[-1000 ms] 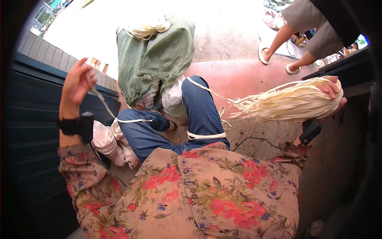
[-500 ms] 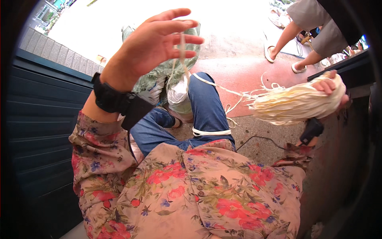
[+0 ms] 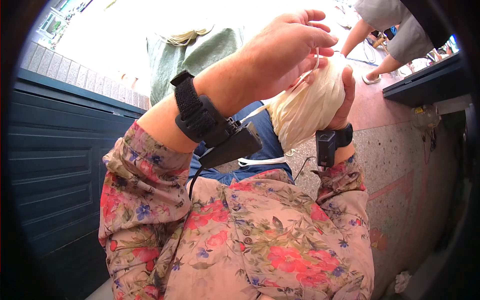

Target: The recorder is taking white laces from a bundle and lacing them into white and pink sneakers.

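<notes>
A thick bundle of cream strips hangs over my jeans-clad knee. My right hand grips it from the right, thumb up along its side and the other fingers hidden behind it. Across the top of the bundle reaches my left hand, its fingers bent. A single cream strip runs from those fingers down across the bundle. Another cream strip lies round my thigh.
Ahead stands a green sack with more cream strips on top. A dark blue panelled door is on the left. At the far right, a person in grey shorts stands near a dark ledge.
My right hand has brought the bundle from the far right in to the middle. My left hand has moved right to meet it, so both hands are now together at the bundle.
</notes>
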Tool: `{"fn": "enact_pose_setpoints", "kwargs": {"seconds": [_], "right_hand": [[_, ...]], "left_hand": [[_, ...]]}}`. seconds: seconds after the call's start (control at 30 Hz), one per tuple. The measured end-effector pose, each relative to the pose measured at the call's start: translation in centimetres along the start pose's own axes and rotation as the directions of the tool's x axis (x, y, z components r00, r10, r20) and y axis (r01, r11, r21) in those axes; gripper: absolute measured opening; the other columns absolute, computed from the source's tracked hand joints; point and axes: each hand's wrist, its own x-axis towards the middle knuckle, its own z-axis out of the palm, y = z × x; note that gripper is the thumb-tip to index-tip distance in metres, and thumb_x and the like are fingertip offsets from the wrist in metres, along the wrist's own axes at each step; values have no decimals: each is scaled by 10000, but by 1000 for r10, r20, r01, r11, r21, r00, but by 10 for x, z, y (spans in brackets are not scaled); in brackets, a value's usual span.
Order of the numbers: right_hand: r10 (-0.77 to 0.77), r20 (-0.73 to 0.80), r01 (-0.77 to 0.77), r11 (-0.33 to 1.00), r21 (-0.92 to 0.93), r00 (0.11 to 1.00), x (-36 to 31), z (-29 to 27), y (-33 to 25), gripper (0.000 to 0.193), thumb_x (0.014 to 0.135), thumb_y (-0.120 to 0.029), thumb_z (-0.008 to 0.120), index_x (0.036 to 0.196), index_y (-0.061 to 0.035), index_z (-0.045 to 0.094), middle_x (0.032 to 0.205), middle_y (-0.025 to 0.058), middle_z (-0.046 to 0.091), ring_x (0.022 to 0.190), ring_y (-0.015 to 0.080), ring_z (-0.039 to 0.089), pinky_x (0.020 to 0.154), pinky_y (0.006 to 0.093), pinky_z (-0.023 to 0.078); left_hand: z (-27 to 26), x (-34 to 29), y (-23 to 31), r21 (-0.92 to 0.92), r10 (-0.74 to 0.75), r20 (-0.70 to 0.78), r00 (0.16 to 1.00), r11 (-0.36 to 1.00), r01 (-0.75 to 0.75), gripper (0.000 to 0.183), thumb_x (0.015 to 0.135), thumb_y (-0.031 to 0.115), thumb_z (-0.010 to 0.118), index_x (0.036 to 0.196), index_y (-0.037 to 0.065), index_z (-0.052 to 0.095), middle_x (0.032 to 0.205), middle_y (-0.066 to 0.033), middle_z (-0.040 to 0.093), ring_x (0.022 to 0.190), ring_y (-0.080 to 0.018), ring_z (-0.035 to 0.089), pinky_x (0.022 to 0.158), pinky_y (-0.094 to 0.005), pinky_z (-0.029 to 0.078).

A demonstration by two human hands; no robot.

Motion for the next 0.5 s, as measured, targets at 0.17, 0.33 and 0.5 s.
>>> {"fn": "enact_pose_setpoints", "kwargs": {"seconds": [0.17, 0.33, 0.5], "right_hand": [[55, 73, -55, 998, -8, 996, 8, 4, 4, 635, 795, -548, 432, 1153, -25, 409, 1013, 144, 530, 752, 279, 576, 705, 429, 486], [169, 118, -149, 975, -162, 979, 10, 11, -6, 703, 798, -569, 400, 1215, -5, 347, 965, 142, 492, 674, 215, 535, 690, 378, 440], [128, 147, -82, 956, -283, 981, 22, 40, -38, 783, 788, -564, 430, 1266, 34, 262, 942, 117, 473, 699, 171, 494, 702, 330, 402]], "left_hand": [[-21, 0, 10, -72, -29, 85, 996, 997, 35, 573, 816, 55, 509, 1290, -30, 199, 1182, -131, 337, 987, -223, 441, 824, -340, 418], [-46, 1, 7, -161, -25, 124, 992, 986, 45, 455, 829, 49, 480, 1234, -26, 288, 1065, -107, 443, 932, -192, 475, 805, -301, 422], [-66, 7, 16, -126, 13, 43, 999, 992, -8, 383, 847, 85, 484, 1198, -8, 360, 1082, -104, 472, 905, -190, 498, 780, -327, 433]]}}
